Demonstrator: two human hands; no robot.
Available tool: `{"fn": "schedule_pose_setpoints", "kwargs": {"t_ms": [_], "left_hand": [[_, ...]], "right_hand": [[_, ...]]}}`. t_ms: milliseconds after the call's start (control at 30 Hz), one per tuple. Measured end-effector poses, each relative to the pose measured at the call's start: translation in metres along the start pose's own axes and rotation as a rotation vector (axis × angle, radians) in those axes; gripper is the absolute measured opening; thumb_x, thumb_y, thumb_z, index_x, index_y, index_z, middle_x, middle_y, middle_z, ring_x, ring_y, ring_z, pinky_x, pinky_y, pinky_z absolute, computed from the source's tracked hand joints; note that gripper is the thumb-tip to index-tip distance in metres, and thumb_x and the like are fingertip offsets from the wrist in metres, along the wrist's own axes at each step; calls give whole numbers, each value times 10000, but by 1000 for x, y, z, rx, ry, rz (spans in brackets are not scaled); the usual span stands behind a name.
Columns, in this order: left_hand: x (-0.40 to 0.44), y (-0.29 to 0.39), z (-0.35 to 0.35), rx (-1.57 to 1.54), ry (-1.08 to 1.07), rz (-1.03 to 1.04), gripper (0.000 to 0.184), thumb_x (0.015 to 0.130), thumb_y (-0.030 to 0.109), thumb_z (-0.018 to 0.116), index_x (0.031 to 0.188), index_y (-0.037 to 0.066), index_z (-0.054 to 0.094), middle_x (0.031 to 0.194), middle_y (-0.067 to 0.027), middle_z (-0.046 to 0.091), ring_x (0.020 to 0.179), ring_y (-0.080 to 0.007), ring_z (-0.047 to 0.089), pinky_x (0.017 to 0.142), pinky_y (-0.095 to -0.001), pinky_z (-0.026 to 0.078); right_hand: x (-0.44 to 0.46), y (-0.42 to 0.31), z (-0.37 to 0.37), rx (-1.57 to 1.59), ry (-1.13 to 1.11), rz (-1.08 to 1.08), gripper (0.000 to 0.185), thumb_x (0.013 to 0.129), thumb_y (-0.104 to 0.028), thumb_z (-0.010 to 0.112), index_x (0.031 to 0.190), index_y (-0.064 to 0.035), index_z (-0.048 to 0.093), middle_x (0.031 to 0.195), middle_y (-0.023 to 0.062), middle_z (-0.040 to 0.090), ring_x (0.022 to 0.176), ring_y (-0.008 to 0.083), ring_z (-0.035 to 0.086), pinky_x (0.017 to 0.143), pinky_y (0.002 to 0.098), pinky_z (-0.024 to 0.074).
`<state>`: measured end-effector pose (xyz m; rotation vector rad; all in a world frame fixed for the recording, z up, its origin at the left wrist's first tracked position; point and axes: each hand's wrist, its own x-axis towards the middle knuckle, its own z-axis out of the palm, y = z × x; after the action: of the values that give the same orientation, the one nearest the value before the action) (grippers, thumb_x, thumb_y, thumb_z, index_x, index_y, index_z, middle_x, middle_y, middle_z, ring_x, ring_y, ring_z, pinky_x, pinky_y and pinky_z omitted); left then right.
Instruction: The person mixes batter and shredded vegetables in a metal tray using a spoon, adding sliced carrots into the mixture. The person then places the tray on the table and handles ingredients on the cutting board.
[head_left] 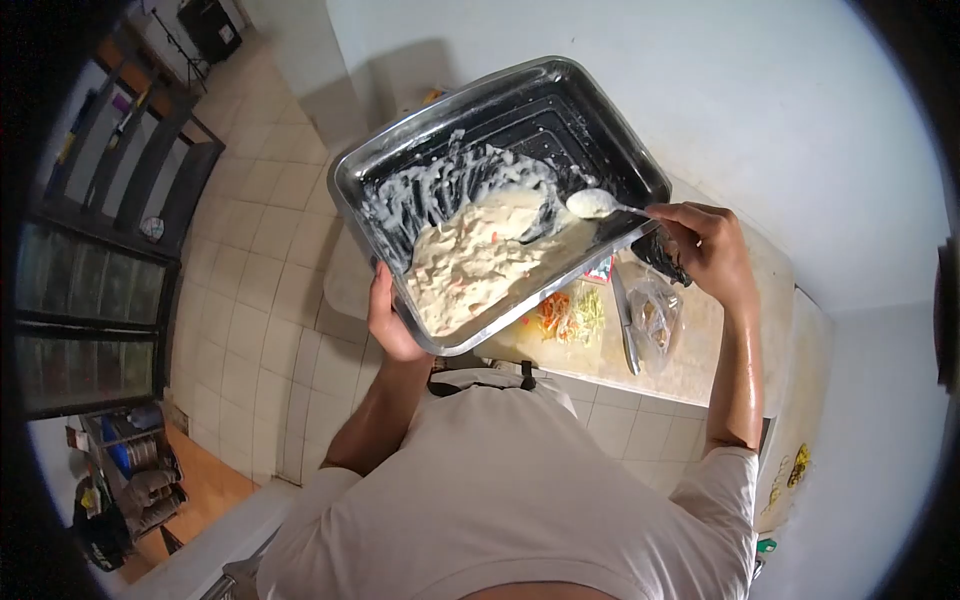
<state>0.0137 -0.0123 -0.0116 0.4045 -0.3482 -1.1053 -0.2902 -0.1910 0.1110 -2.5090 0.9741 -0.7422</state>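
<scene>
My left hand (395, 322) grips the near left corner of a rectangular metal baking pan (590, 110), thumb over the rim, and the pan is tilted in the air. A thick cream-coloured mixture (465, 265) with small orange bits is heaped toward the pan's near left side. White smears streak its dark base. Pinched in my right hand (705, 245) is the handle of a spoon (595, 204), whose bowl is coated with the same pale mixture. The spoon's bowl is over the pan's right side; whether it touches the base I cannot tell.
Below the pan is a counter (690, 355) with shredded orange and pale green vegetables (572, 316), a knife (628, 325) and a clear plastic bag (653, 318). A black bag (660, 255) lies behind. A white wall (760, 90) rises beyond; dark shelves (140, 150) stand across the tiled floor.
</scene>
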Motion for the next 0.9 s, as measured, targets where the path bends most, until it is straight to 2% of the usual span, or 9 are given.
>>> {"fn": "schedule_pose_setpoints", "kwargs": {"t_ms": [200, 267, 367, 467, 600, 700, 833, 900], "left_hand": [[-3, 2, 9, 31, 63, -35, 565, 1058, 423, 390, 1432, 10, 486, 1409, -141, 569, 1258, -273, 572, 1089, -420, 436], [-6, -1, 6, -37, 54, -61, 545, 1065, 419, 383, 1409, 14, 506, 1389, -149, 588, 1222, -282, 601, 1069, -427, 462], [-3, -6, 14, 47, 73, -50, 566, 1063, 441, 386, 1416, 13, 499, 1386, -147, 587, 1223, -273, 599, 1067, -421, 461], [-5, 0, 21, 72, 71, -57, 578, 1061, 449, 387, 1421, 9, 493, 1372, -147, 597, 1204, -272, 612, 1051, -417, 474], [-6, 4, 27, 66, 38, -58, 564, 1066, 436, 379, 1413, 9, 501, 1357, -152, 605, 1182, -270, 627, 1032, -414, 491], [-5, 2, 23, 3, -42, -69, 548, 1069, 428, 379, 1400, 12, 515, 1352, -149, 610, 1172, -268, 633, 1018, -415, 499], [-3, 7, 7, -168, -188, -137, 528, 1076, 416, 383, 1387, 15, 530, 1353, -133, 613, 1177, -261, 627, 1021, -416, 492], [-2, 5, 15, -81, -117, -78, 522, 1080, 409, 382, 1389, 14, 528, 1354, -127, 613, 1186, -257, 618, 1031, -415, 482]], "right_hand": [[-1, -18, 8, 171, -139, -78, 191, 854, 83, 625, 970, 5, 756, 821, 146, 750, 647, 225, 697, 608, 325, 517], [-1, -41, 16, 128, -188, -40, 176, 856, 48, 631, 979, 1, 748, 826, 176, 736, 694, 288, 712, 635, 361, 534], [-4, -74, 23, 147, -220, 37, 162, 872, -12, 637, 1001, -7, 736, 822, 203, 711, 730, 375, 693, 670, 417, 542], [-8, -88, 36, 215, -146, 3, 149, 889, 38, 610, 987, 28, 720, 798, 212, 703, 673, 337, 688, 633, 357, 523], [-4, -111, 33, 200, -79, 29, 130, 902, 18, 625, 989, 16, 722, 753, 186, 693, 642, 324, 671, 611, 376, 519], [-18, -116, 48, 92, 23, -141, 223, 857, 17, 662, 1068, -28, 718, 741, 134, 684, 621, 294, 662, 566, 380, 521], [-46, -126, 70, -110, -24, -277, 477, 744, 38, 703, 1200, -95, 661, 784, 65, 631, 619, 253, 648, 514, 379, 530], [-51, -121, 79, -42, -28, -242, 433, 771, 46, 692, 1182, -90, 668, 781, 73, 624, 618, 263, 642, 519, 376, 517]]}}
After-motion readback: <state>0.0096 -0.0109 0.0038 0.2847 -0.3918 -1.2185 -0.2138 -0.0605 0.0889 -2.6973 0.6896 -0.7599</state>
